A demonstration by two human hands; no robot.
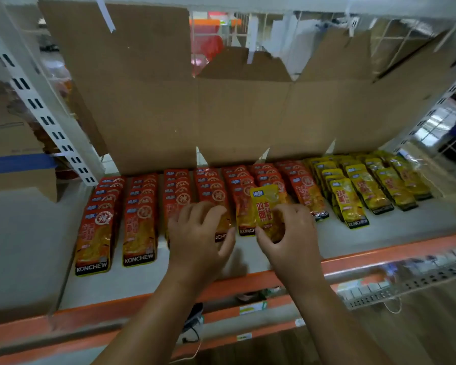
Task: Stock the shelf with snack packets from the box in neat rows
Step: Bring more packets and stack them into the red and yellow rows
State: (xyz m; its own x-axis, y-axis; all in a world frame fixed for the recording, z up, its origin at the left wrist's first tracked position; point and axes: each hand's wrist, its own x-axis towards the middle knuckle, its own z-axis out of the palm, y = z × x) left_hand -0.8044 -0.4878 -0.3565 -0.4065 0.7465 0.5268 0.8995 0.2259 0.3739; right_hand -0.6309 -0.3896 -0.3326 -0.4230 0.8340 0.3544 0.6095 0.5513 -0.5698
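Several rows of red snack packets (140, 227) lie overlapped on the white shelf (32, 233), with rows of yellow snack packets (353, 204) to their right. My right hand (287, 233) pinches a single yellow packet (265, 206) that lies on top of the red rows. My left hand (200, 233) rests with curled fingers on the front red packets of the middle rows (223, 234), next to the right hand. No box of packets is in view.
Flattened cardboard sheets (221, 114) stand against the wire back of the shelf. A white slotted upright (37, 101) rises at the left. An orange beam (379, 256) edges the shelf front, and a lower shelf with goods (406, 283) shows below right.
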